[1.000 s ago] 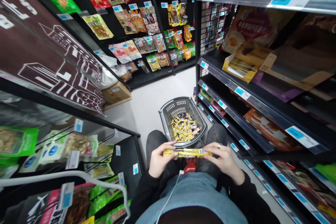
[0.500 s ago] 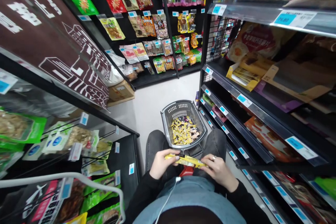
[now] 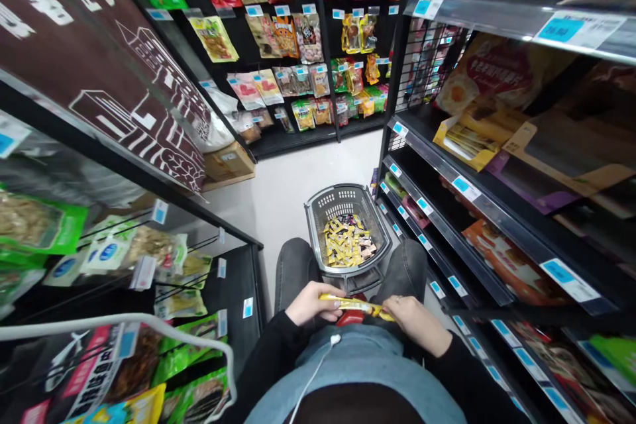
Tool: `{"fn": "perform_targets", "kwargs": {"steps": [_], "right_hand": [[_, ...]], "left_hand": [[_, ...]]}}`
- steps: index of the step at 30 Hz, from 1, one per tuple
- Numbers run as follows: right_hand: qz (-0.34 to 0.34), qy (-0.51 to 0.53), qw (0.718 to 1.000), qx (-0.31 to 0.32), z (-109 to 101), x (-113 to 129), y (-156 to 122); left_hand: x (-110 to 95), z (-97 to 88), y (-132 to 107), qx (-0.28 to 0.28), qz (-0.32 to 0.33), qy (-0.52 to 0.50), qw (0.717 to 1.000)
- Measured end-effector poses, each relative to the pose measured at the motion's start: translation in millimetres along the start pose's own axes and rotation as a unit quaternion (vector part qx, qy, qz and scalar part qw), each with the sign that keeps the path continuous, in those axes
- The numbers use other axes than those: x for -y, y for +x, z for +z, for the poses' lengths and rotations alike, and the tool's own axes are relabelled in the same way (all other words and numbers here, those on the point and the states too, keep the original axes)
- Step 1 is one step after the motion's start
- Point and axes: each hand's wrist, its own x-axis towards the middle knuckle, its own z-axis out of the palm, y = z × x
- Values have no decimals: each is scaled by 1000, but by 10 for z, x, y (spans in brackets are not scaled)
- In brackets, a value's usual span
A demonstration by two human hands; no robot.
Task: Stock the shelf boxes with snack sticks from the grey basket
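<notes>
A long yellow snack packet (image 3: 356, 306) stretches between my two hands over my lap. My left hand (image 3: 314, 303) pinches its left end between thumb and fingers. At the other end, my right hand (image 3: 411, 319) has its fingers closed on the packet, and the fingertips are partly hidden. Just beyond my knees, on the floor, stands a grey plastic shopping basket (image 3: 312, 228). Many small yellow wrapped packets (image 3: 345, 244) lie in it, with some dark and beige ones among them. Something red (image 3: 350, 318) shows below the packet, and I cannot make out what it is.
Black shelves (image 3: 442, 212) with price tags rise close on my right, holding boxes and bags. On the left, a hanging rack carries snack bags (image 3: 124, 255), with a white bar (image 3: 163, 331) nearby. Ahead, bagged snacks hang on a wall rack, and a cardboard box (image 3: 228, 165) sits at its foot.
Both hands have stayed on the yellow packet. My right hand has turned, its fingers now curled more over the packet's right end. The view has shifted slightly.
</notes>
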Motion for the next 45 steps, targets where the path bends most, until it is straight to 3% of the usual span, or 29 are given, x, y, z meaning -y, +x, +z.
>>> {"fn": "perform_targets", "kwargs": {"steps": [7,14,18,21,25,28,33,37,40,45], "right_hand": [[12,13,997,76,-229,45,-7],[23,67,997,14,-322,-39,10],[54,1,998,11,-242,-39,89],[80,-1,997,7,-175,-47,143],[62,119,991,-16,-164,-95,133],[41,188,980,-51,-163,-108,82],[-11,49,995,-83,100,-48,-3],[-57,-43,990,-118,373,41,-42],[-54,-3,994,-90,409,100,-48],[15,113,993,0,286,155,-30]], "left_hand": [[64,-2,33,13,-5,14,1000],[17,34,-15,32,38,9,999],[-48,153,-86,14,72,50,996],[-190,264,-224,-3,116,166,979],[-386,346,-403,-35,148,306,940],[-434,353,-435,-46,141,311,939],[-435,399,-391,-68,130,291,945],[-477,461,-411,-75,118,294,945],[-502,486,-446,-82,107,312,940],[-489,505,-454,-76,103,336,933]]}}
